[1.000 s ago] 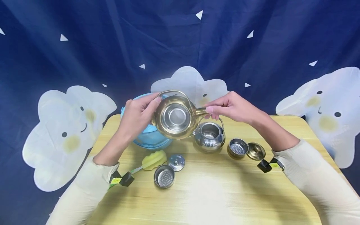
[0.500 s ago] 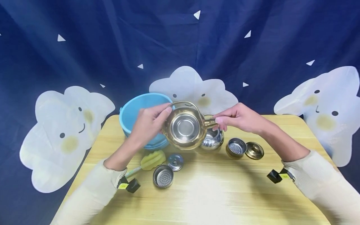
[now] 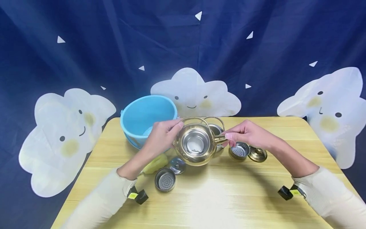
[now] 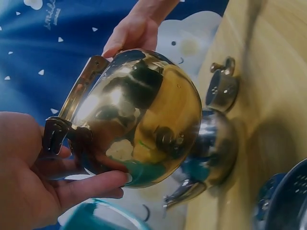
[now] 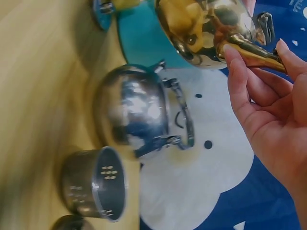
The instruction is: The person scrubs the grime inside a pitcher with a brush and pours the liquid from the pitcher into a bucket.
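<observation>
A gold teapot (image 3: 184, 156) hangs over the table, lidless and tilted, its steel inside facing the head camera. My left hand (image 3: 162, 135) grips its side by the handle's base; in the left wrist view, fingers of the left hand (image 4: 36, 177) lie along the gold body (image 4: 144, 115). On the other side my right hand (image 3: 248, 135) pinches the spout (image 5: 256, 52), thumb opposite fingers. Behind the gold teapot stands a silver teapot (image 3: 215, 128), mostly hidden in the head view. The right wrist view shows the silver teapot (image 5: 136, 110) more fully.
A blue bucket (image 3: 132, 133) stands at the back left. Near the left forearm lie a yellow sponge brush (image 3: 156, 163), partly hidden, a silver lid (image 3: 178, 166) and a strainer cup (image 3: 166, 180). Another strainer cup (image 3: 239, 151) and a gold lid (image 3: 258, 155) sit at the right.
Both hands have brought the gold teapot down and to the right, nearer the person. It has moved away from the bucket and now covers much of the silver teapot.
</observation>
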`<action>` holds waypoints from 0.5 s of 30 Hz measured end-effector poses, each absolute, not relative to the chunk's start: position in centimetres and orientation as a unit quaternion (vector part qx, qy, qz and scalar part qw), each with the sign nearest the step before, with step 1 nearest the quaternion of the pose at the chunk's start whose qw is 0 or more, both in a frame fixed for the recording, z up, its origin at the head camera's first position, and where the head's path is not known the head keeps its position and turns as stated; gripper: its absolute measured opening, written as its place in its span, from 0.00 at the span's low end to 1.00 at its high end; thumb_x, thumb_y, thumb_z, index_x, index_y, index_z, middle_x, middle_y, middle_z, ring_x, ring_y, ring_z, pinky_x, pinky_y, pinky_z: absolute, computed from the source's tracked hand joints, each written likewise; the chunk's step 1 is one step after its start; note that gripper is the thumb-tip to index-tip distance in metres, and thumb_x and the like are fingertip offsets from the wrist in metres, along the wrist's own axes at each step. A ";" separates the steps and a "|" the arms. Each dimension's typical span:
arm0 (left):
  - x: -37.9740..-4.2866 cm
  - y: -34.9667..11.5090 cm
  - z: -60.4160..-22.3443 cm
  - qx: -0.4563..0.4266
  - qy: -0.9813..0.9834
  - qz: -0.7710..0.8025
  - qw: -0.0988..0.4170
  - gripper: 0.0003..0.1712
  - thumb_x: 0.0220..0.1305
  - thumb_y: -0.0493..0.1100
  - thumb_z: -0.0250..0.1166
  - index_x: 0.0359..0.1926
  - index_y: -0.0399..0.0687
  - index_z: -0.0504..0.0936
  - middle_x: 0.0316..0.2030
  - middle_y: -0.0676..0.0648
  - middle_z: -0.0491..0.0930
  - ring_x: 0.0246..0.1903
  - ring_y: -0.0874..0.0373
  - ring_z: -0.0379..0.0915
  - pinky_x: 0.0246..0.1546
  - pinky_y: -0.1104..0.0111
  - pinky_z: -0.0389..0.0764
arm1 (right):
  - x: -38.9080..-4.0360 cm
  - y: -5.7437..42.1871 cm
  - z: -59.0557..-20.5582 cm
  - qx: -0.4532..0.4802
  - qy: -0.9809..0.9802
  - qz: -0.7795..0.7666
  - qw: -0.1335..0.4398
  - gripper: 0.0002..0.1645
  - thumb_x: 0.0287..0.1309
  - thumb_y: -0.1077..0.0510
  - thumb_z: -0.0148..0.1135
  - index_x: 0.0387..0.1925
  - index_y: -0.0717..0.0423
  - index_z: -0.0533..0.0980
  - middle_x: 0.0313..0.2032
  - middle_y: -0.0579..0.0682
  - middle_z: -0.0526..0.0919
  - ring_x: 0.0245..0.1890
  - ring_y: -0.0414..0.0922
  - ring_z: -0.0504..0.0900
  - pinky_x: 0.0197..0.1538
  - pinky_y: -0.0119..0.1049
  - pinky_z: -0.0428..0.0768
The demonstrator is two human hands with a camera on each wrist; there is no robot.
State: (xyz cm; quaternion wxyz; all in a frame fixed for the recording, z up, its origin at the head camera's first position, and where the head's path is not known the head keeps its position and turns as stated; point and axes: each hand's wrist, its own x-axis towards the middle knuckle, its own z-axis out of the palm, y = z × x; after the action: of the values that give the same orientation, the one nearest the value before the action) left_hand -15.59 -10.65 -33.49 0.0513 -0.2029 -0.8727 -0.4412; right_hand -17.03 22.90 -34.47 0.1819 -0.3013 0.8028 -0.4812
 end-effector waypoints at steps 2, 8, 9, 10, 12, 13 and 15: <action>-15.6 -10.4 -34.1 -0.202 -0.873 -0.442 0.039 0.15 0.78 0.47 0.56 0.45 0.53 0.90 0.17 0.51 0.72 0.14 0.61 0.64 0.15 0.71 0.74 | -16.8 23.3 -35.2 -0.305 0.800 -0.483 0.184 0.16 0.75 0.60 0.57 0.49 0.69 0.85 0.27 0.45 0.90 0.41 0.42 0.93 0.48 0.28 0.88; -15.3 -9.8 -35.7 -0.181 -0.867 -0.465 -0.014 0.16 0.79 0.50 0.55 0.40 0.60 0.89 0.17 0.51 0.68 0.17 0.62 0.60 0.15 0.73 0.70 | -16.3 24.1 -37.3 -0.309 0.791 -0.492 0.193 0.18 0.75 0.62 0.57 0.54 0.73 0.81 0.32 0.53 0.93 0.33 0.40 0.90 0.40 0.34 0.89; -15.2 -9.7 -36.0 -0.173 -0.863 -0.474 -0.028 0.15 0.79 0.51 0.55 0.43 0.60 0.89 0.19 0.50 0.71 0.18 0.61 0.62 0.16 0.73 0.75 | -16.2 24.2 -37.6 -0.307 0.789 -0.494 0.197 0.18 0.75 0.62 0.57 0.55 0.74 0.81 0.34 0.54 0.93 0.32 0.39 0.89 0.39 0.35 0.89; -15.1 -9.6 -36.2 -0.167 -0.861 -0.479 -0.036 0.16 0.79 0.51 0.54 0.46 0.60 0.89 0.21 0.49 0.72 0.18 0.61 0.63 0.18 0.72 0.79 | -16.1 24.3 -37.8 -0.305 0.787 -0.498 0.201 0.19 0.75 0.62 0.57 0.55 0.74 0.80 0.35 0.55 0.93 0.31 0.39 0.89 0.38 0.36 0.90; -14.9 -9.4 -36.6 -0.157 -0.856 -0.490 -0.055 0.17 0.80 0.51 0.54 0.54 0.59 0.88 0.24 0.46 0.74 0.19 0.58 0.68 0.20 0.68 0.86 | -15.9 24.5 -38.4 -0.299 0.782 -0.505 0.209 0.19 0.75 0.62 0.56 0.55 0.75 0.80 0.36 0.55 0.93 0.31 0.39 0.88 0.37 0.39 0.90; -14.8 -9.3 -36.8 -0.152 -0.854 -0.494 -0.062 0.17 0.80 0.51 0.54 0.57 0.59 0.87 0.26 0.45 0.76 0.19 0.57 0.69 0.20 0.65 0.88 | -15.9 24.6 -38.7 -0.300 0.780 -0.507 0.210 0.19 0.75 0.62 0.56 0.55 0.75 0.80 0.35 0.55 0.93 0.31 0.39 0.88 0.37 0.39 0.90; -14.7 -9.1 -37.2 -0.147 -0.854 -0.494 -0.070 0.19 0.79 0.51 0.55 0.62 0.57 0.85 0.26 0.43 0.75 0.15 0.53 0.70 0.18 0.62 0.88 | -15.7 24.7 -39.2 -0.300 0.779 -0.508 0.213 0.18 0.75 0.62 0.56 0.54 0.75 0.81 0.35 0.52 0.93 0.31 0.37 0.88 0.37 0.40 0.90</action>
State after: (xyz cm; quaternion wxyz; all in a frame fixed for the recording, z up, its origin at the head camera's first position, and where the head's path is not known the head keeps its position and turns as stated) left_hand -14.69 -9.14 -37.19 -0.0702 -0.1465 -0.8542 -0.4938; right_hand -15.69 24.71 -39.18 0.2126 -0.2999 0.7792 -0.5077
